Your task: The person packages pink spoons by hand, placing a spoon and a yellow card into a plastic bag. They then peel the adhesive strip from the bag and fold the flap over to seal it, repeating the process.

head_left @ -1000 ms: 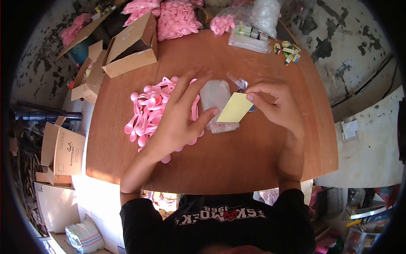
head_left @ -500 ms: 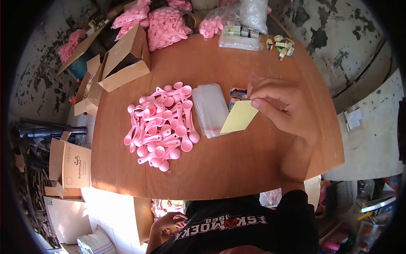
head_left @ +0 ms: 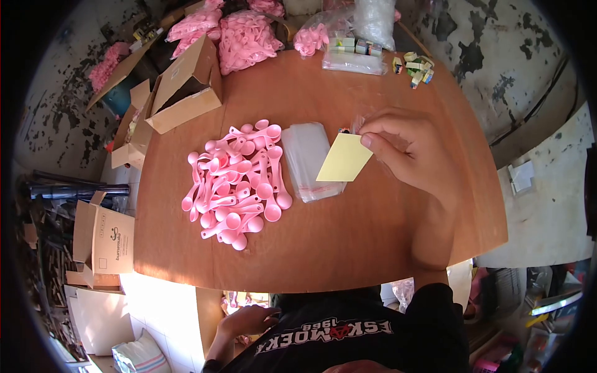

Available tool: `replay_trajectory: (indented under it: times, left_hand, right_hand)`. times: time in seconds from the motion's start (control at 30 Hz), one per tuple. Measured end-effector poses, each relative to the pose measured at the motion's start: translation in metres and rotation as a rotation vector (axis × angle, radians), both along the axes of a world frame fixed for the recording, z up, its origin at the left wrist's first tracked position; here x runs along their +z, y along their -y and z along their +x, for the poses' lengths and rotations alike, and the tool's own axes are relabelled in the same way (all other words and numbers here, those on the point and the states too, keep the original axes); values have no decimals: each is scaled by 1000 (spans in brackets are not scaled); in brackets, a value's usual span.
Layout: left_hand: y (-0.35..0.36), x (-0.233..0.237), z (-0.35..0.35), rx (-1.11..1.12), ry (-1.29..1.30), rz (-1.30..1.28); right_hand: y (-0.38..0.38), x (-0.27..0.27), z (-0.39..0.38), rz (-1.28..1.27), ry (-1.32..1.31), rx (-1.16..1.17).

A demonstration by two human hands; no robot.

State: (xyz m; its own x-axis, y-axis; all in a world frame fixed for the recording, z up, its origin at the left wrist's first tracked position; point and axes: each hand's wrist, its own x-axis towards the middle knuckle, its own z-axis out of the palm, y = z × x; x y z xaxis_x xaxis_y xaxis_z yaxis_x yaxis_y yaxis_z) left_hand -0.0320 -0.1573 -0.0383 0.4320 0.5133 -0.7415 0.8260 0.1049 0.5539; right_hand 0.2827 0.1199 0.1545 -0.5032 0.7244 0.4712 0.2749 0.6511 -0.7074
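Observation:
My right hand [head_left: 407, 149] pinches a pale yellow card [head_left: 345, 158] by its upper right corner, above the table. Partly hidden behind the card, a dark printed card [head_left: 344, 130] shows only its top edge. A stack of clear plastic bags [head_left: 309, 158] lies just left of the yellow card, which overlaps its right side. Left of the bags is a loose heap of pink measuring spoons [head_left: 239, 180]. Below the table edge, by my lap, my left hand [head_left: 252, 319] rests with loosely stretched fingers, holding nothing I can see.
Bulging bags of pink spoons [head_left: 249, 40] stand along the table's far edge. Small card bundles [head_left: 418, 68] and more clear bags [head_left: 353, 63] lie at the back right. An open cardboard box [head_left: 186, 87] stands at the back left. The brown table [head_left: 348, 248] has a curved edge.
My right hand has moved slightly up and left, and the yellow card has turned and now covers most of the printed card. My left hand has shifted slightly, its fingers less curled.

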Motion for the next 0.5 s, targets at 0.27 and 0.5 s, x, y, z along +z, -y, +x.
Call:
replay_trajectory:
  times: [0.27, 0.5]
  left_hand:
    - [-162, 135, 42, 394, 672, 1138]
    - [-263, 128, 78, 320, 1153, 587]
  right_hand:
    - [-9, -18, -13, 128, 5, 50]
    - [-7, -13, -12, 111, 9, 293]
